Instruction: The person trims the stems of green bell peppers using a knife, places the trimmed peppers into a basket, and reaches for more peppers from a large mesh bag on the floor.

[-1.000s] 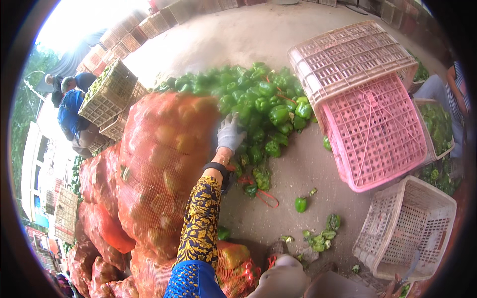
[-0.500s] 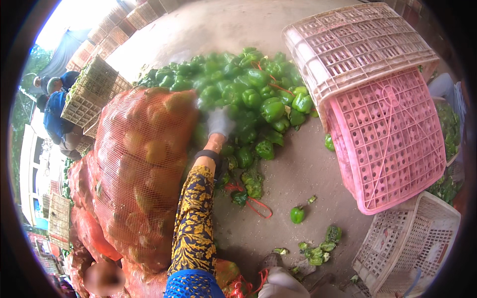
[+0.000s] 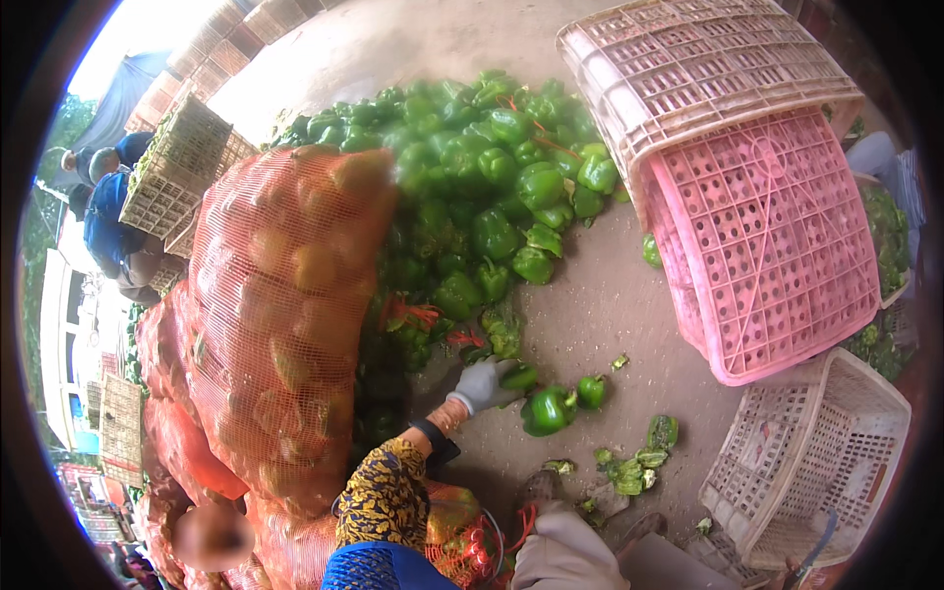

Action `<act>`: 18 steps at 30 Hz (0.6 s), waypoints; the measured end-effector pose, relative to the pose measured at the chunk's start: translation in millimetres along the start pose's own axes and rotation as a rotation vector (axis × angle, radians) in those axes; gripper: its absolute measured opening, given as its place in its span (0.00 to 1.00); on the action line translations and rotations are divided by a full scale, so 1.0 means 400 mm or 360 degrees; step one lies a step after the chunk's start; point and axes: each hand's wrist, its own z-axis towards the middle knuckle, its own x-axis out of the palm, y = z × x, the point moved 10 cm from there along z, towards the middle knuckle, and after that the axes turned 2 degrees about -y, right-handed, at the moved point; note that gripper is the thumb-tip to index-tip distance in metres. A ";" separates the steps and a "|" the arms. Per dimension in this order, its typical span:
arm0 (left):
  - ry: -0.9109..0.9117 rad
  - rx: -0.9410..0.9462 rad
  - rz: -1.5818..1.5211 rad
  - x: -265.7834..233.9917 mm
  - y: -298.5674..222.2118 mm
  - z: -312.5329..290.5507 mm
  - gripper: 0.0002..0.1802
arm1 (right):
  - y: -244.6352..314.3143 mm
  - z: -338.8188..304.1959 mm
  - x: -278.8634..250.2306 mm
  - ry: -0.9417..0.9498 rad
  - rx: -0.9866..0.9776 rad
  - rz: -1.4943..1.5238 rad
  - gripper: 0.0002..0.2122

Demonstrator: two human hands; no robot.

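My left hand (image 3: pixel 482 384), in a pale grey glove, is low over the floor just in front of the pepper heap. Its fingers are closed on a green bell pepper (image 3: pixel 519 378). Right beside it a larger green bell pepper (image 3: pixel 548 411) lies on the floor, next to a small green pepper (image 3: pixel 591 391). Beyond the hand spreads a big heap of green bell peppers (image 3: pixel 472 157), with red ties among them. A red mesh sack (image 3: pixel 285 324), tall and full, stands left of my forearm. My right hand does not show.
A white crate (image 3: pixel 708 74) and a pink crate (image 3: pixel 772 246) stand stacked at the right, above another white crate (image 3: pixel 816 452). Damaged pepper pieces (image 3: pixel 629 474) litter the floor before my knee (image 3: pixel 565 551). People (image 3: pixel 108 216) are beside stacked crates (image 3: pixel 177 177) at far left.
My left hand has drawn back from the heap toward me with a pepper. The larger pepper now lies on the floor beside the small one.
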 end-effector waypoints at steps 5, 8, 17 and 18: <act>-0.0958 0.0185 0.0043 -0.249 -0.032 0.258 0.21 | -0.016 0.002 -0.050 -0.0174 -0.0083 -0.0231 0.14; -0.0844 -0.0048 0.0446 -0.295 0.011 0.465 0.42 | 0.019 -0.005 -0.060 -0.0328 -0.0118 -0.0347 0.17; -0.0394 -0.0382 0.0466 -0.206 0.175 0.590 0.56 | 0.161 -0.041 0.026 -0.0287 -0.0392 -0.1167 0.23; -0.0455 -0.0284 0.0432 -0.185 0.161 0.595 0.51 | 0.162 -0.065 0.024 -0.0383 0.0086 -0.0664 0.23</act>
